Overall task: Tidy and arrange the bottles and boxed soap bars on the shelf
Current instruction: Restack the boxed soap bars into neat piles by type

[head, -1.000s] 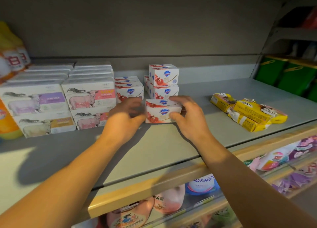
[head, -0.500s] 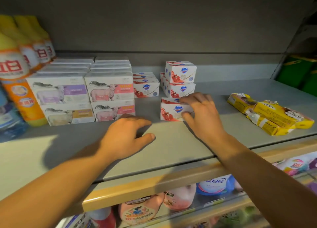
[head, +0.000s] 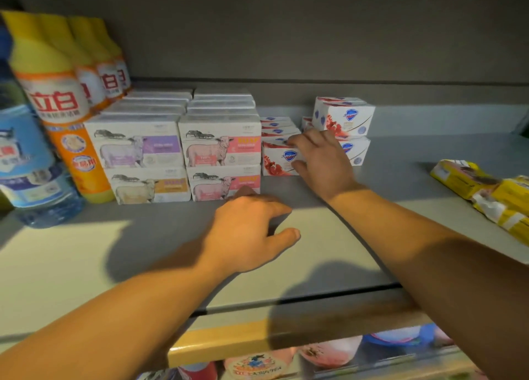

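While both arms reach over the front edge of the shelf, this is how it stands:

Right hand: grips the front red-and-white soap box, fingers over its top, thumb low against its right end.
Held box: stands at the front of a row of like boxes, just right of the sheep boxes, printed face to the front edge, long axis along that edge; it lies left of the palm, under the fingers.
Left hand: holds nothing, fingers loosely bent, over the shelf near the front, well apart from the held box.
Red-and-white boxes: about four in the row, then two stacked to the right; more behind, count unclear.
Sheep boxes: four faces in front, two columns of two, with rows behind.
Yellow bottles: about four, at the left edge.
Blue bottle: one, far left.
Yellow packets: a loose pile at the right edge, count unclear.
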Available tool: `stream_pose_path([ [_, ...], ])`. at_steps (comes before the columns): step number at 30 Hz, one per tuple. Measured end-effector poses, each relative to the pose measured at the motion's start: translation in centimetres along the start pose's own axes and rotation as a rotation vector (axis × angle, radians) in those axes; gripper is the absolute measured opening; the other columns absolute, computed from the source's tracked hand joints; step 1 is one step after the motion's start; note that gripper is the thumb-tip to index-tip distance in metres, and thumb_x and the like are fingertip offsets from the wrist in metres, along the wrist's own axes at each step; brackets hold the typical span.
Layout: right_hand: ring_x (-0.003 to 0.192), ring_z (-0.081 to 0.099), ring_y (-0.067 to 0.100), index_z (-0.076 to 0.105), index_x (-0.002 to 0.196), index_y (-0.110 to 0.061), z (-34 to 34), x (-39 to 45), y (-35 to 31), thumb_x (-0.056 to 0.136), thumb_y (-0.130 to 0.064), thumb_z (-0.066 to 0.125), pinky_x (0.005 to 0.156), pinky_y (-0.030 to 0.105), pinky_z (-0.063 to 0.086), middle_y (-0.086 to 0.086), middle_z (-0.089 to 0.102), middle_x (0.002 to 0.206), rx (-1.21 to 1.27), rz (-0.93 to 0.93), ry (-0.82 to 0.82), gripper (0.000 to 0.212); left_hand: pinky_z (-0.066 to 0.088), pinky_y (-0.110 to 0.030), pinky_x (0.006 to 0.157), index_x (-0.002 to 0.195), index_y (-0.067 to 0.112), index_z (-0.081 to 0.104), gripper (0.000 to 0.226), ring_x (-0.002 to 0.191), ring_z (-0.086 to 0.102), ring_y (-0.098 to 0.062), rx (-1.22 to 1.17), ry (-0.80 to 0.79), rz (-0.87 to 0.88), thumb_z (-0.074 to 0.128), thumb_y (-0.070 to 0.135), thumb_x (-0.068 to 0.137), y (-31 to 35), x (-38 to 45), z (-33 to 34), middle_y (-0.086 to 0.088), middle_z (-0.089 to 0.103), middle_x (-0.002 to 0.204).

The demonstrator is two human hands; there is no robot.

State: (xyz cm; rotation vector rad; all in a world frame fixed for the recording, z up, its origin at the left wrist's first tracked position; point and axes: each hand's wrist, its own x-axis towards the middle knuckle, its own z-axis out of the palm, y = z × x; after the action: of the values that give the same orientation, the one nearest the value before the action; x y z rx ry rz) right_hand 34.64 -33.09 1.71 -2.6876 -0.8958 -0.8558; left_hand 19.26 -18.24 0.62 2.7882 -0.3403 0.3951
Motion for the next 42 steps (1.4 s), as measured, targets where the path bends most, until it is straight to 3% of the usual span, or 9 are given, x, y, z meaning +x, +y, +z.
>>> stream_pose_path([
  [5, 0.120, 0.046, 0.035, 0.053, 0.135, -0.013, 0.9, 1.4, -0.2, 0.091, -0.016, 0.061, 0.101, 0.041, 0.037, 0.013, 0.054, 0.130, -0.033, -0.018, 0.004, 0.045, 0.049, -0.034, 0.089, 0.117, 0.033, 0.064, 0.053, 0.116, 0.054, -0.016, 0.025, -0.001, -0.021, 0.044, 0.066, 0.081, 0.0, 0.5, 0.1, 0.016, 0.066, 0.117],
  [11, 0.122, 0.045, 0.034, 0.051, 0.137, -0.015, 1.5, 2.0, -0.2, 0.091, -0.015, 0.061, 0.102, 0.044, 0.040, 0.013, 0.054, 0.130, -0.010, -0.006, -0.001, 0.047, 0.048, -0.033, 0.090, 0.119, 0.034, 0.064, 0.043, 0.116, 0.053, -0.015, 0.004, -0.017, -0.032, 0.054, 0.061, 0.086, 0.2, 0.5, -0.1, 0.016, 0.066, 0.118],
  [18, 0.121, 0.048, 0.033, 0.054, 0.135, -0.016, 0.9, 2.0, 0.1, 0.090, -0.026, 0.063, 0.101, 0.044, 0.040, 0.011, 0.057, 0.130, 0.025, -0.035, -0.009, 0.047, 0.048, -0.034, 0.081, 0.095, 0.024, 0.063, 0.038, 0.095, 0.054, -0.018, -0.040, -0.014, -0.015, 0.052, 0.060, 0.089, 0.3, 0.4, -0.4, 0.008, 0.064, 0.091],
  [23, 0.108, 0.052, 0.039, 0.061, 0.123, -0.009, -2.9, 2.6, 3.2, 0.089, -0.032, 0.051, 0.093, 0.041, 0.042, 0.016, 0.060, 0.118, 0.111, 0.155, 0.264, 0.042, 0.049, -0.033, 0.079, 0.090, 0.022, 0.060, 0.039, 0.093, 0.055, -0.020, -0.064, 0.001, -0.027, 0.052, 0.060, 0.089, 0.4, 0.5, -0.5, 0.007, 0.063, 0.086],
  [25, 0.118, 0.046, 0.039, 0.055, 0.131, -0.009, -4.1, 3.4, 5.1, 0.089, -0.035, 0.045, 0.100, 0.041, 0.038, 0.016, 0.055, 0.129, 0.035, 0.253, 0.197, 0.050, 0.049, -0.031, 0.077, 0.093, 0.022, 0.061, 0.041, 0.092, 0.054, -0.019, -0.057, 0.027, -0.037, 0.051, 0.061, 0.089, 0.5, 0.6, -0.5, 0.006, 0.064, 0.085],
  [29, 0.140, 0.026, 0.032, 0.036, 0.148, -0.020, -4.2, 3.6, 8.1, 0.096, -0.033, 0.048, 0.115, 0.043, 0.023, 0.006, 0.036, 0.152, -0.061, 0.346, -0.101, 0.055, 0.042, -0.026, 0.070, 0.086, 0.025, 0.055, 0.038, 0.084, 0.048, -0.018, -0.067, 0.040, -0.052, 0.052, 0.062, 0.088, 0.4, 0.5, -0.4, 0.005, 0.057, 0.076],
  [32, 0.134, 0.036, 0.033, 0.045, 0.140, -0.013, -3.8, 2.6, 8.1, 0.090, -0.020, 0.061, 0.114, 0.042, 0.029, 0.011, 0.045, 0.144, -0.019, 0.293, -0.001, 0.053, 0.040, -0.025, 0.073, 0.101, 0.031, 0.065, 0.036, 0.092, 0.054, -0.016, -0.085, 0.036, -0.057, 0.053, 0.063, 0.087, 0.4, 0.6, -0.4, 0.008, 0.055, 0.080],
  [36, 0.120, 0.048, 0.033, 0.049, 0.127, -0.012, -4.3, 2.4, 7.7, 0.086, -0.008, 0.065, 0.103, 0.043, 0.041, 0.014, 0.055, 0.128, 0.013, 0.325, 0.090, 0.044, 0.046, -0.026, 0.074, 0.097, 0.027, 0.063, 0.039, 0.085, 0.053, -0.014, -0.084, 0.071, -0.039, 0.052, 0.063, 0.087, 0.3, 0.6, -0.3, 0.007, 0.062, 0.083],
  [42, 0.121, 0.039, 0.032, 0.049, 0.136, -0.010, -5.5, 2.5, 7.9, 0.088, -0.019, 0.069, 0.102, 0.041, 0.040, 0.013, 0.046, 0.130, -0.114, 0.319, 0.013, 0.053, 0.048, -0.029, 0.072, 0.090, 0.018, 0.061, 0.043, 0.080, 0.052, -0.015, -0.070, 0.088, -0.038, 0.051, 0.060, 0.088, 0.4, 0.6, -0.4, 0.004, 0.063, 0.080],
])
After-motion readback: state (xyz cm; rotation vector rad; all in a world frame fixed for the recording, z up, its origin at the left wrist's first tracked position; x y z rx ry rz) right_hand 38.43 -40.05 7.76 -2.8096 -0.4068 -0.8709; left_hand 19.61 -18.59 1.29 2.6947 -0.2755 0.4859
